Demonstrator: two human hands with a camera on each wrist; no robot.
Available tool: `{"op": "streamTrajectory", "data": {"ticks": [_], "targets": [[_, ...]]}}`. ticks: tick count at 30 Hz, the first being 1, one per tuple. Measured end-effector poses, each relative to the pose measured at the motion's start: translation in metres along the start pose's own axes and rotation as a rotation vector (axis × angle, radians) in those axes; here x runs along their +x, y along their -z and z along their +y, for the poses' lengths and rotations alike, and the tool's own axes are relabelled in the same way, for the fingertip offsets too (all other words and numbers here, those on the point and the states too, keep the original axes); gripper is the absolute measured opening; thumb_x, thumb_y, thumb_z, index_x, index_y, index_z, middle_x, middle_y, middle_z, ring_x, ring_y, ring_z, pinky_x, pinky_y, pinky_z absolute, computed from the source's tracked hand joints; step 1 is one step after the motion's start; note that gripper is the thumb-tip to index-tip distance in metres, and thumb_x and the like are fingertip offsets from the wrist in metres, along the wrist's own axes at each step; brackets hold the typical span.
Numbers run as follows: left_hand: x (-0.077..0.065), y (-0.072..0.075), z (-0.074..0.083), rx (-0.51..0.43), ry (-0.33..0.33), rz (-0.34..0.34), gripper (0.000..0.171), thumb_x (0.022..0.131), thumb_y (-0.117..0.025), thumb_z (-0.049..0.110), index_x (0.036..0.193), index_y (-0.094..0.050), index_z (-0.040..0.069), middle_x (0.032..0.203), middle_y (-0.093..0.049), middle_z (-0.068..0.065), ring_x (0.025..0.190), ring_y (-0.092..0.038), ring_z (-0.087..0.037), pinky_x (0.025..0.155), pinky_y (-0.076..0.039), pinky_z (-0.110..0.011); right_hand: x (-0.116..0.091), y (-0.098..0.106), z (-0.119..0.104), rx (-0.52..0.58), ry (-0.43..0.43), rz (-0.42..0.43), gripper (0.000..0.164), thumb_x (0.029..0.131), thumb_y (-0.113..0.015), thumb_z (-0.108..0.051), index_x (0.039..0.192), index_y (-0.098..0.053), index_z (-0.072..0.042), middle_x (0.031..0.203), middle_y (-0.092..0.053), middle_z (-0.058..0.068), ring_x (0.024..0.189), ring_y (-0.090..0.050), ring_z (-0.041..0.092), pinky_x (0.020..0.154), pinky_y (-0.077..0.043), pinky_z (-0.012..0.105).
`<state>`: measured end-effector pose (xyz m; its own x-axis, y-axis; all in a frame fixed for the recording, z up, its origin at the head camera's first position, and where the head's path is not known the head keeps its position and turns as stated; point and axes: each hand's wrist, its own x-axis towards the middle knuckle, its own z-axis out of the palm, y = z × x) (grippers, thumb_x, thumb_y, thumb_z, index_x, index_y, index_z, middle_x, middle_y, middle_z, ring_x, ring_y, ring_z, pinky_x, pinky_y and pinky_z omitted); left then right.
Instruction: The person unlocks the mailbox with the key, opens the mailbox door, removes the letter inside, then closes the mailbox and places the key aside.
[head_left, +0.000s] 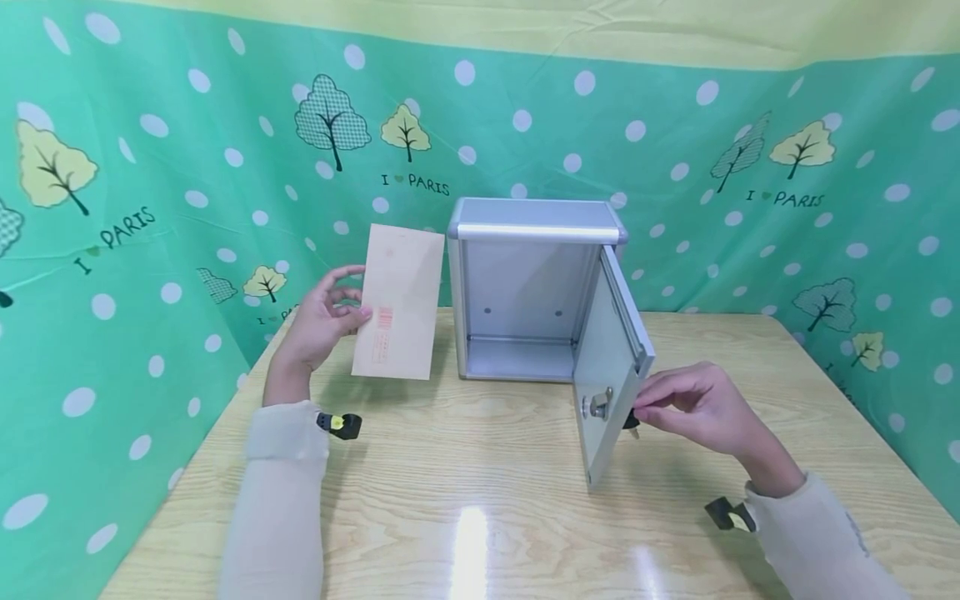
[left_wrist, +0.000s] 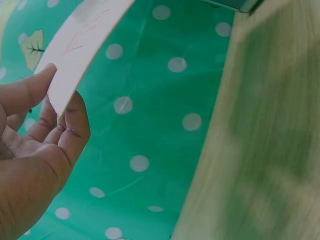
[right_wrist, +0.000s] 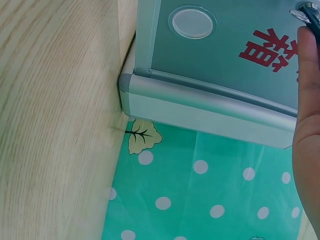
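we hold a pale envelope [head_left: 400, 304] in our left hand [head_left: 318, 321], thumb on one face and fingers behind, gripping its left edge; it stands nearly upright, just left of the metal box [head_left: 540, 218]. our right hand [head_left: 697, 408] pinches a black key [head_left: 632, 422] at the outer side of the box's door [head_left: 609, 358], which hangs open toward the near right. a metal latch [head_left: 598, 406] shows on the door's inner face. the box sits toward the far side of the wooden table [head_left: 405, 483], before a green dotted cloth [head_left: 555, 117]. from the right wrist we see red characters [right_wrist: 267, 50] on the door's front.
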<state>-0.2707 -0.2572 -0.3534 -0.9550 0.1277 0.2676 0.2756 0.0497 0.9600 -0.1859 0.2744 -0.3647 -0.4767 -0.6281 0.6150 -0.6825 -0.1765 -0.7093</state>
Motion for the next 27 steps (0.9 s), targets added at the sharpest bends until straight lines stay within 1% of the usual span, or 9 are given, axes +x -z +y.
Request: {"op": "streamTrajectory", "data": {"ticks": [4, 11, 17, 20, 27], "targets": [[0.002, 0.000, -0.008, 0.051, 0.045, 0.000, 0.069, 0.095, -0.065, -0.009, 0.154, -0.042, 0.019, 0.110, -0.053, -0.011, 0.087, -0.065, -0.017, 0.073, -0.064, -0.028, 0.000, 0.000, 0.000, -0.001, 0.002, -0.002, 0.049, 0.071, -0.058, 0.039, 0.106, -0.075, 0.008, 0.114, -0.076, 0.013, 0.098, -0.074, 0.019, 0.073, -0.065, 0.028], [0.007, -0.004, -0.020, 0.126, 0.111, -0.019, 0.070, 0.097, -0.062, -0.008, 0.156, -0.038, 0.019, 0.114, -0.051, -0.013, 0.088, -0.063, -0.017, 0.075, -0.064, -0.028, 0.001, 0.000, 0.000, 0.003, 0.005, -0.005, 0.049, 0.071, -0.058, 0.039, 0.106, -0.075, 0.008, 0.114, -0.076, 0.013, 0.097, -0.075, 0.019, 0.072, -0.065, 0.028], [0.010, -0.010, -0.026, 0.183, 0.186, -0.037, 0.071, 0.096, -0.061, -0.008, 0.157, -0.036, 0.020, 0.121, -0.051, -0.019, 0.096, -0.063, -0.026, 0.078, -0.064, -0.034, 0.001, 0.000, -0.001, 0.007, 0.003, -0.004, 0.050, 0.072, -0.058, 0.039, 0.106, -0.075, 0.008, 0.114, -0.076, 0.013, 0.097, -0.074, 0.019, 0.073, -0.065, 0.028], [0.012, -0.013, -0.030, 0.211, 0.218, -0.047, 0.071, 0.096, -0.061, -0.008, 0.157, -0.036, 0.019, 0.122, -0.051, -0.021, 0.098, -0.063, -0.029, 0.077, -0.063, -0.035, 0.001, 0.000, -0.001, 0.005, 0.002, -0.003, 0.050, 0.072, -0.058, 0.039, 0.106, -0.075, 0.007, 0.114, -0.076, 0.013, 0.098, -0.074, 0.019, 0.073, -0.065, 0.028], [0.013, -0.015, -0.039, 0.256, 0.257, -0.053, 0.071, 0.096, -0.061, -0.007, 0.157, -0.036, 0.018, 0.120, -0.050, -0.021, 0.097, -0.062, -0.031, 0.074, -0.062, -0.033, 0.001, 0.000, -0.001, 0.009, 0.007, -0.004, 0.049, 0.072, -0.057, 0.039, 0.105, -0.075, 0.008, 0.113, -0.076, 0.013, 0.096, -0.074, 0.019, 0.071, -0.065, 0.028]]}}
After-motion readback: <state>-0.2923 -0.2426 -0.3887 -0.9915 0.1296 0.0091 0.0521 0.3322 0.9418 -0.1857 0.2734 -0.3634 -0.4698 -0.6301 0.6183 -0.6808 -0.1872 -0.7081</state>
